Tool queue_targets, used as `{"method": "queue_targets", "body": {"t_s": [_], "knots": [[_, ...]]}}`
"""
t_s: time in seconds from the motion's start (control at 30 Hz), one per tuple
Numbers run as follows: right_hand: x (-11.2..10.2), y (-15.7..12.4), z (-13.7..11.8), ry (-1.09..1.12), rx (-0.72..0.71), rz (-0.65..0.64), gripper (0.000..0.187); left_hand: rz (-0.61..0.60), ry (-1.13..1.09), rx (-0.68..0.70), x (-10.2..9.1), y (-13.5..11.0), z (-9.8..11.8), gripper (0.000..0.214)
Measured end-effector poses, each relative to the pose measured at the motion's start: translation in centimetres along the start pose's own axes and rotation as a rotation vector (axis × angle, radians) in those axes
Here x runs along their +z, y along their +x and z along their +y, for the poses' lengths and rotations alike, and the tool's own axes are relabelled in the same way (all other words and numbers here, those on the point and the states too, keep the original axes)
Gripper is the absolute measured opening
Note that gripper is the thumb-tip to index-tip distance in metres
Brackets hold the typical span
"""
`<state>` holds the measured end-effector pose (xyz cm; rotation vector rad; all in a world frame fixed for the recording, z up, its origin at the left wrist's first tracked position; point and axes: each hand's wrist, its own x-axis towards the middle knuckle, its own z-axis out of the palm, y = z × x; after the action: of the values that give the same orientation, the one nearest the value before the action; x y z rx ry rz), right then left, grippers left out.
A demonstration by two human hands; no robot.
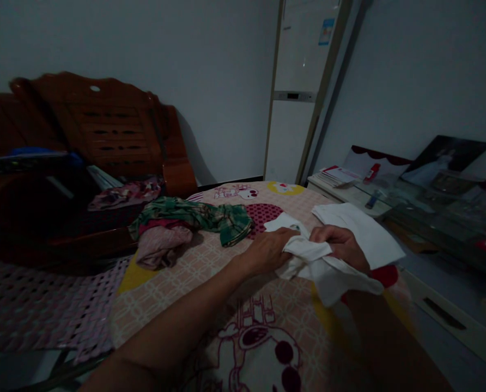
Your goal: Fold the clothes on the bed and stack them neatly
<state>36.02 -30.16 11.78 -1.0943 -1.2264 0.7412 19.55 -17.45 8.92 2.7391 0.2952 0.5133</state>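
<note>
A crumpled white cloth garment (328, 280) is bunched between my two hands over the patterned table cover (177, 288). My left hand (273, 247) is closed on its left side, fingers wrapped into the fabric. On the other side my right hand (343, 245) grips the bunched cloth, and a loose flap hangs below it. Just beyond the right hand lies a flat, folded white cloth (359, 231). To the left of my left hand are a green plaid garment (194, 215) and a crumpled pinkish garment (163, 246).
A carved wooden bench (108, 125) stands at the left, with clothing (126, 193) on its seat. A woven pink seat (42, 305) is at lower left. Behind the table rises a tall white air conditioner (292, 130). At right, a glass-topped cabinet (426, 212) holds papers (335, 175) and a photo (443, 158).
</note>
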Motion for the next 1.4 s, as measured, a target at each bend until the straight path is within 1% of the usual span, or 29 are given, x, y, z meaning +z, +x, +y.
{"method": "queue_targets", "body": {"t_s": [0.07, 0.13, 0.2, 0.23, 0.3, 0.37, 0.4, 0.43, 0.5, 0.53, 0.6, 0.63, 0.67, 0.7, 0.73, 0.77, 0.8, 0.83, 0.93, 1.0, 1.07, 1.1, 1.13, 1.17, 1.2, 1.27, 1.3, 1.33, 1.4], "knots": [[-0.1, 0.1, 0.8, -0.014, 0.054, 0.082, 0.025, 0.016, 0.002, -0.081, 0.1, 0.7, -1.3, 0.03], [-0.6, 0.5, 2.1, 0.016, 0.09, 0.18, 0.022, 0.132, -0.053, -0.207, -1.2, 1.6, -3.7, 0.022], [-1.0, 1.0, 3.5, 0.079, 0.093, 0.205, 0.022, 0.445, -0.145, -0.357, -4.1, 2.4, -6.7, 0.025], [-1.1, 1.2, 4.1, 0.104, 0.087, 0.192, 0.022, 0.677, -0.168, -0.4, -6.1, 2.6, -8.1, 0.025], [-1.3, 1.5, 5.0, 0.124, 0.08, 0.157, 0.022, 1.103, -0.134, -0.361, -10.3, 2.4, -10.4, 0.02], [-1.3, 1.6, 5.5, 0.111, 0.076, 0.14, 0.022, 1.381, -0.001, -0.268, -14.2, 1.2, -11.8, 0.022], [-1.3, 1.5, 5.6, 0.097, 0.074, 0.132, 0.022, 1.438, 0.082, -0.222, -15.6, 0.3, -12.2, 0.025], [-1.3, 1.5, 5.6, 0.082, 0.071, 0.126, 0.021, 1.443, 0.155, -0.186, -16.6, -0.9, -12.6, 0.03], [-1.4, 1.5, 5.6, 0.053, 0.06, 0.125, 0.021, 1.485, 0.352, -0.183, -17.3, -3.5, -13.3, 0.048], [-1.5, 1.5, 5.6, 0.044, 0.053, 0.13, 0.02, 1.495, 0.436, -0.232, -17.1, -5.0, -13.7, 0.053], [-1.7, 1.5, 5.6, 0.042, 0.042, 0.15, 0.02, 1.437, 0.501, -0.421, -16.0, -7.8, -14.5, 0.062], [-1.8, 1.5, 5.7, 0.045, 0.039, 0.163, 0.02, 1.287, 0.497, -0.556, -15.4, -9.1, -15.0, 0.065], [-1.9, 1.6, 5.7, 0.047, 0.039, 0.175, 0.02, 1.094, 0.464, -0.703, -14.9, -10.3, -15.4, 0.06], [-2.0, 1.6, 5.8, 0.048, 0.041, 0.185, 0.02, 0.852, 0.428, -0.821, -14.5, -11.3, -15.7, 0.052], [-2.1, 1.6, 5.8, 0.048, 0.046, 0.193, 0.02, 0.618, 0.399, -0.9, -14.3, -12.3, -15.8, 0.044], [-2.2, 1.6, 5.9, 0.047, 0.055, 0.198, 0.021, 0.43, 0.379, -0.939, -14.4, -13.0, -15.9, 0.035], [-2.2, 1.7, 6.0, 0.045, 0.064, 0.204, 0.022, 0.305, 0.374, -0.945, -14.5, -13.6, -15.7, 0.03], [-2.1, 1.7, 6.0, 0.044, 0.074, 0.211, 0.022, 0.246, 0.378, -0.939, -14.9, -14.0, -15.4, 0.027], [-2.0, 1.8, 6.2, 0.026, 0.1, 0.243, 0.025, 0.236, 0.351, -0.927, -16.1, -13.7, -13.8, 0.03], [-2.1, 2.0, 6.4, -0.036, 0.12, 0.295, 0.027, 0.304, 0.377, -0.885, -16.5, -12.4, -12.8, 0.033], [-2.7, 2.2, 6.7, -0.195, 0.119, 0.4, 0.028, 0.422, 0.465, -0.754, -16.2, -10.5, -12.4, 0.036], [-3.3, 2.2, 6.9, -0.334, 0.098, 0.462, 0.026, 0.463, 0.506, -0.672, -15.8, -9.6, -12.7, 0.037], [-4.1, 2.2, 7.1, -0.516, 0.069, 0.521, 0.024, 0.451, 0.523, -0.601, -15.1, -8.8, -13.2, 0.038], [-5.0, 2.0, 7.2, -0.727, 0.039, 0.573, 0.022, 0.399, 0.52, -0.557, -14.3, -8.1, -14.0, 0.039], [-5.9, 1.8, 7.4, -0.951, 0.016, 0.608, 0.022, 0.327, 0.535, -0.561, -13.3, -7.7, -15.0, 0.04], [-8.0, 1.1, 7.6, -1.344, 0.039, 0.634, 0.027, 0.163, 0.59, -0.674, -11.2, -7.5, -17.1, 0.044], [-9.0, 0.7, 7.7, -1.486, 0.083, 0.627, 0.029, 0.083, 0.615, -0.693, -10.2, -7.7, -18.1, 0.044], [-9.9, 0.3, 7.7, -1.591, 0.141, 0.609, 0.03, 0.037, 0.644, -0.705, -9.3, -8.0, -18.9, 0.042], [-11.1, -0.3, 7.9, -1.714, 0.257, 0.558, 0.029, 0.038, 0.666, -0.707, -8.2, -8.5, -19.8, 0.039]]}}
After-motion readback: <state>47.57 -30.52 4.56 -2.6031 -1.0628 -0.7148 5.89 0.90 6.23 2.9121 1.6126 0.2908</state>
